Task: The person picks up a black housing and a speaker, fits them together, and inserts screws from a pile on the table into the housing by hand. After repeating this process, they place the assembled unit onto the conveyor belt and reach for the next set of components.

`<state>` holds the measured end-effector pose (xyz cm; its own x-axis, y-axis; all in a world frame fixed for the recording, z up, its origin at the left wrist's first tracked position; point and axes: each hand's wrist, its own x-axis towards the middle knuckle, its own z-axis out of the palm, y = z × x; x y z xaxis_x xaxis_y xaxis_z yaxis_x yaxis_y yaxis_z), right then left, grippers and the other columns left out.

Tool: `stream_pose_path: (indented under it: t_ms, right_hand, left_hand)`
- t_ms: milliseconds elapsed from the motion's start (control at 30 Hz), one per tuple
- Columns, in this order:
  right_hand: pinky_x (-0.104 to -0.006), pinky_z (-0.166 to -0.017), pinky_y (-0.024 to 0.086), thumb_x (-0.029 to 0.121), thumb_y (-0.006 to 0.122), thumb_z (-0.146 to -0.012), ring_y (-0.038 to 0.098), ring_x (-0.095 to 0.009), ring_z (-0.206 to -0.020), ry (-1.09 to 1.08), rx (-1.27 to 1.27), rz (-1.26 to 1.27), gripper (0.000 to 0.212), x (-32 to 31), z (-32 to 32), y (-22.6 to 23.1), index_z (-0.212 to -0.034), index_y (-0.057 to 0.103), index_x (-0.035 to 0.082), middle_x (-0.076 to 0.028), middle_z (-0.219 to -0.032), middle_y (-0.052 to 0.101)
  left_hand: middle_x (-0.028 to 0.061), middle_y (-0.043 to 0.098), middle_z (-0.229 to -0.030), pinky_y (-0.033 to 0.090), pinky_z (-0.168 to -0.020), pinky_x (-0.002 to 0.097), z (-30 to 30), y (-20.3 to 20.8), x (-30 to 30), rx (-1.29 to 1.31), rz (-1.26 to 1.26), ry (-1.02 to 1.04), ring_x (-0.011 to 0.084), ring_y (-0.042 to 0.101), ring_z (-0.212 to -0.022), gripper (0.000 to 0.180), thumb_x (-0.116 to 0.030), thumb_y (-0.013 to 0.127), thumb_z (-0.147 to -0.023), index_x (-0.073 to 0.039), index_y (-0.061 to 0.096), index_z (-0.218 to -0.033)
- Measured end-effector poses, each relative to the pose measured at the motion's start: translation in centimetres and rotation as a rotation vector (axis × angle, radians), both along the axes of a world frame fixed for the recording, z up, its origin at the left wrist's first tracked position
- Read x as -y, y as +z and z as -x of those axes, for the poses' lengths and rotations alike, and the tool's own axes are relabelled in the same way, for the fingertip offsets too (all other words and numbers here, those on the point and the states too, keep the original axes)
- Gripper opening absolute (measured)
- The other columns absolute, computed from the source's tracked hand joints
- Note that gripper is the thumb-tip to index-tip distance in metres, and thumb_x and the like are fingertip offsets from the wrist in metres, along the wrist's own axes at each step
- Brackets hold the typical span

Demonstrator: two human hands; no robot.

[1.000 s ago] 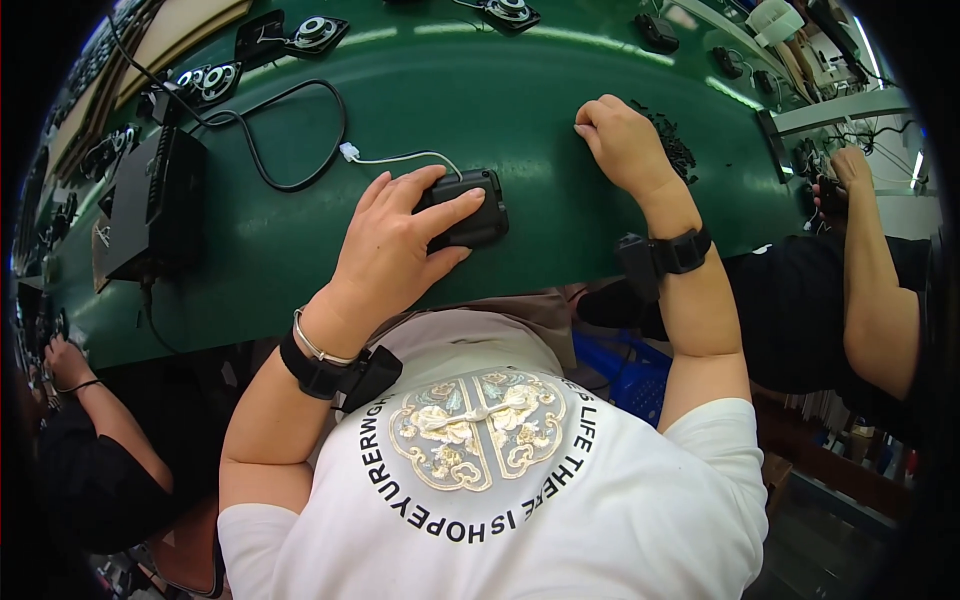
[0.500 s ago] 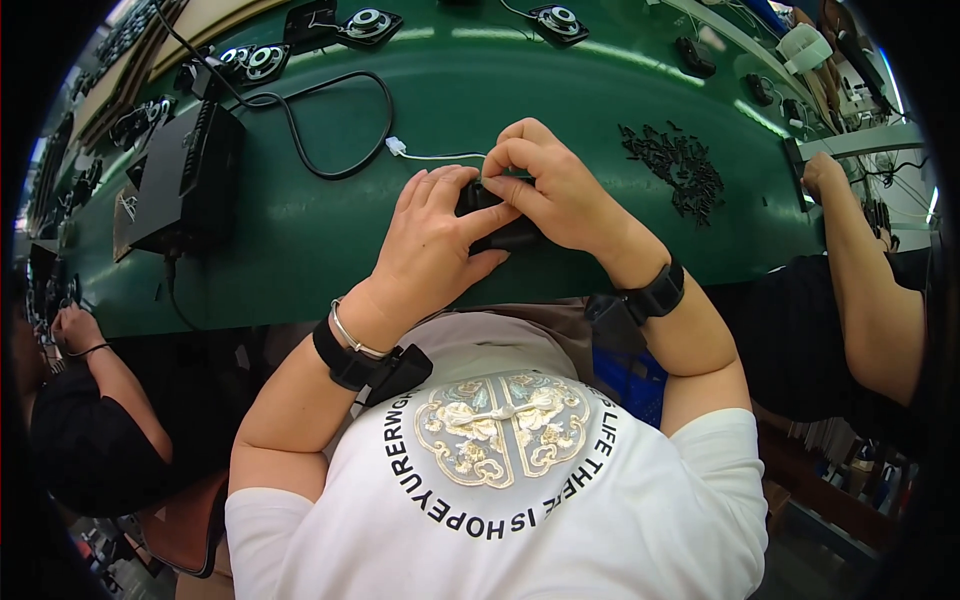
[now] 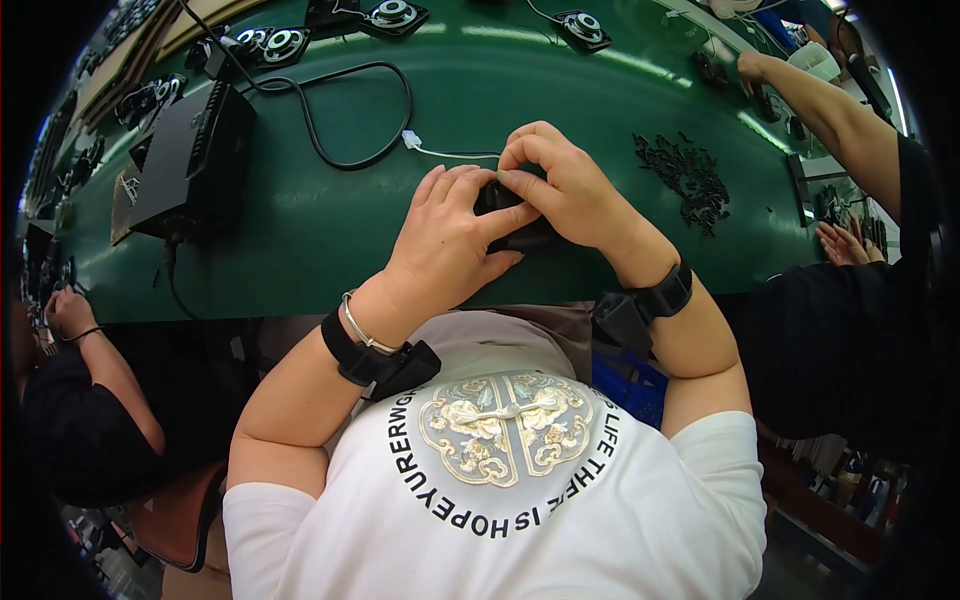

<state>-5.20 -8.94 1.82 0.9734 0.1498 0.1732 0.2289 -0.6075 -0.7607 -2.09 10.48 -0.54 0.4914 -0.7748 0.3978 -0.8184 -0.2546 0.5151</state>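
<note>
On the green table, the left hand is clamped on the black case at twelve o'clock; the right hand pinches over it, contents hidden. A firm brace should suit fine fingertip work; small black pieces lie toward the case's three o'clock.

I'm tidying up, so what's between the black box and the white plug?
The head view shows the black cable looping across the table between the black box and the white plug.

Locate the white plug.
In the head view, the white plug lies left of centre on the green table, just right of the looped black cable.
</note>
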Motion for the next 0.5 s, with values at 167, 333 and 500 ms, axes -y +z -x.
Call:
stream_pose_path:
  t_ms: [167,333,500]
  right_hand:
    - [-0.0352,-0.083,0.047,0.01,0.063,-0.088,0.055,-0.028,-0.094,0.026,0.044,0.163,0.01,0.03,-0.22,0.89,-0.092,0.059,0.002,-0.011,-0.102,0.056]
    - [-0.038,-0.087,0.046,0.012,0.065,-0.087,0.055,-0.031,-0.097,0.03,0.015,0.322,0.011,-0.56,-0.22,1.15,-0.091,0.062,0.002,-0.012,-0.1,0.058]
    - [-0.0353,-0.087,0.047,0.011,0.068,-0.086,0.056,-0.029,-0.098,0.009,0.033,0.245,0.01,-0.02,0.04,1.1,-0.092,0.065,0.003,-0.01,-0.1,0.06]
  left_hand:
    - [0.0165,0.055,-0.124,0.037,-0.105,0.0497,0.08,0.02,-0.04,-0.006,-0.02,0.012,0.0349,0.051,-0.118,0.048,-0.018,0.082,-0.067,-0.02,0.07,-0.114]
    - [0.016,0.056,-0.123,0.034,-0.108,0.0514,0.03,0.0,-0.06,-0.031,-0.028,0.0,0.0339,0.05,-0.121,0.048,-0.019,0.082,-0.068,-0.023,0.07,-0.115]
    - [0.0165,0.055,-0.125,0.034,-0.108,0.0522,-0.13,0.32,0.18,-0.007,-0.052,-0.025,0.0353,0.051,-0.12,0.052,-0.019,0.083,-0.068,-0.024,0.068,-0.118]
